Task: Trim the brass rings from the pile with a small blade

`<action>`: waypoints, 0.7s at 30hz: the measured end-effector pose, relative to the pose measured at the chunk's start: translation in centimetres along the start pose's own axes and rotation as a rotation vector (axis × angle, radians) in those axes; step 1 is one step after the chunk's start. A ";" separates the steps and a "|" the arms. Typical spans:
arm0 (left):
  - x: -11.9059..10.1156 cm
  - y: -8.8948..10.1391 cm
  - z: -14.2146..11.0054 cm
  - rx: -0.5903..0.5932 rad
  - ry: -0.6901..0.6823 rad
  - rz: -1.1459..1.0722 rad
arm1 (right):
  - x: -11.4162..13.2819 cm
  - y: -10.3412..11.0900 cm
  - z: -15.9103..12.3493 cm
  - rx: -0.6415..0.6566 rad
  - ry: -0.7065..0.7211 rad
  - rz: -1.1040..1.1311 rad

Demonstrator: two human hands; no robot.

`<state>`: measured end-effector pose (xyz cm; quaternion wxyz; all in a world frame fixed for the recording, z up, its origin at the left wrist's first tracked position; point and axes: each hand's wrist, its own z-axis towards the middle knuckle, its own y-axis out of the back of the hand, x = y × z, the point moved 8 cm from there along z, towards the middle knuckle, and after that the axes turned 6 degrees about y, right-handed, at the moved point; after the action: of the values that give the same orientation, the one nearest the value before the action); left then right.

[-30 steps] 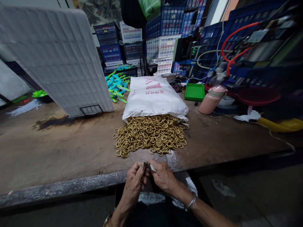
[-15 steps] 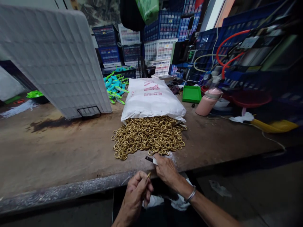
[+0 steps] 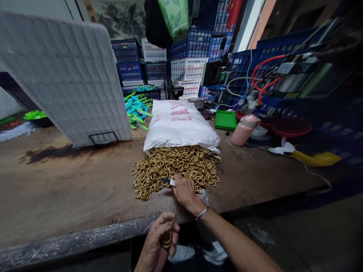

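Below the table's front edge, my left hand [image 3: 160, 240] is closed around a few gold rings [image 3: 166, 239], which show between the thumb and fingers. Over the front of a heap of gold rings [image 3: 172, 164], my right hand [image 3: 184, 190] is closed on a small dark blade with a white-wrapped grip [image 3: 172, 182]. Its fingertips reach the rings there; whether they also pinch a ring is hidden. Behind the heap lies a white sack [image 3: 181, 130] with red print, its mouth toward me and rings spilling from it.
A grey ribbed panel [image 3: 70, 79] stands at left on a wire stand [image 3: 103, 138]. Behind are teal and green plastic pieces [image 3: 137, 109]. To the right are a green tray [image 3: 225, 120], a pink bottle [image 3: 244, 130], a machine with red hoses [image 3: 292, 71] and a yellow scoop-like piece [image 3: 317, 158].
My right hand has moved forward and left from the table edge onto the ring heap, still with the blade. My left hand has turned slightly, showing more rings inside. The view has tilted up.
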<state>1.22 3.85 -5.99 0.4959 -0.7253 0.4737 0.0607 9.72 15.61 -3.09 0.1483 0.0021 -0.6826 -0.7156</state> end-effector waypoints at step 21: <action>-3.7 2.2 2.5 -0.246 -0.304 0.378 | 1.8 1.7 -5.1 -0.045 0.228 0.780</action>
<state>-1.47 7.95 -6.59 0.4492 -0.6614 0.5098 0.3176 9.43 10.21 -1.38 0.4833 -0.1811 -0.5956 -0.6155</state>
